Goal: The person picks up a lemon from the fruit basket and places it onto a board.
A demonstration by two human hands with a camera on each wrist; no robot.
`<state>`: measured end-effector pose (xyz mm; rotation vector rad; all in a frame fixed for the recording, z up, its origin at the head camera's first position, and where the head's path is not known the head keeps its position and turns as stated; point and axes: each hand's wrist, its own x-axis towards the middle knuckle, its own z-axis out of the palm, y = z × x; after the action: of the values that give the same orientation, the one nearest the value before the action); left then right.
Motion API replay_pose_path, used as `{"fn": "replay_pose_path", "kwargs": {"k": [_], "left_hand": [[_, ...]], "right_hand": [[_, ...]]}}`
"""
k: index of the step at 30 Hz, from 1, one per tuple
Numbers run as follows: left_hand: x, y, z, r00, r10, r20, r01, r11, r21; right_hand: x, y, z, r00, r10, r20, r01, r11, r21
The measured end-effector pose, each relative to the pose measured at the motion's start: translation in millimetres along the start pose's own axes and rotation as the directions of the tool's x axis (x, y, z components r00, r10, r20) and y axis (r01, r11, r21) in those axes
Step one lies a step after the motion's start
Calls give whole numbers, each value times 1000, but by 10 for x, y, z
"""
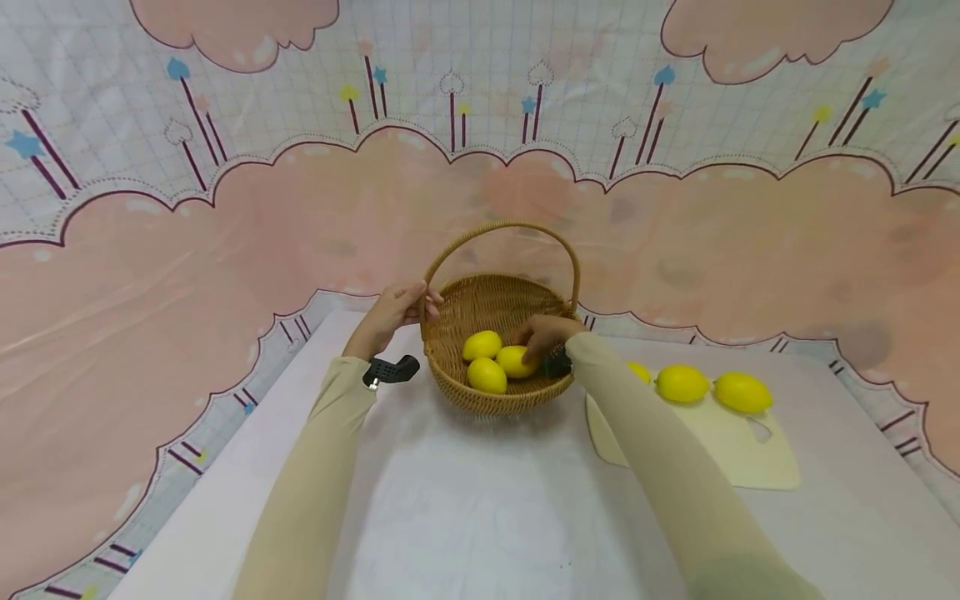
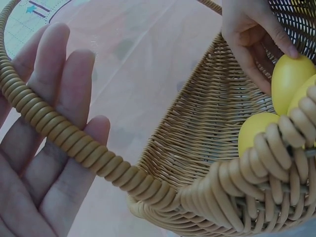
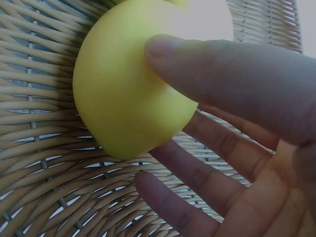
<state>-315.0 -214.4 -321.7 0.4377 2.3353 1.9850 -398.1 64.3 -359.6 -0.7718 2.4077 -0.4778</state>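
Note:
A wicker basket (image 1: 487,404) with a tall arched handle stands at the back of the table. My left hand (image 1: 393,312) is at the left side of the handle (image 2: 74,140), its fingers extended behind the wrapped cane. Inside the basket, my right hand (image 1: 543,333) holds a yellow lemon (image 3: 123,89), the thumb (image 3: 197,64) on top and the other fingers spread along its far side. Two more lemons lie against it, one lemon (image 1: 482,344) at the back and another lemon (image 1: 487,377) in front.
To the right lies a cream cutting board (image 1: 720,450) with a handle hole. Along its back edge sit a lemon (image 1: 682,383), another lemon (image 1: 742,392) and a third lemon (image 1: 639,372) partly behind my right sleeve. A pink patterned cloth (image 1: 375,217) hangs behind the table.

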Motion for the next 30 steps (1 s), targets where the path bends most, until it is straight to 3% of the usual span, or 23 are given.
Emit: {"fn": "replay_pose_path", "kwargs": {"k": [12, 18, 30], "left_hand": [[-15, -31, -8, 1000, -5, -2, 5, 1000, -15], [1, -24, -9, 1000, -3, -6, 3, 1000, 2], [0, -22, -6, 1000, 4, 5, -4, 1000, 2]], "right_hand": [[-4, -16, 22, 995, -29, 98, 28, 1000, 8], [-10, -8, 22, 995, 3, 104, 3, 998, -63], [-22, -24, 3, 994, 0, 106, 7, 997, -72]]}}
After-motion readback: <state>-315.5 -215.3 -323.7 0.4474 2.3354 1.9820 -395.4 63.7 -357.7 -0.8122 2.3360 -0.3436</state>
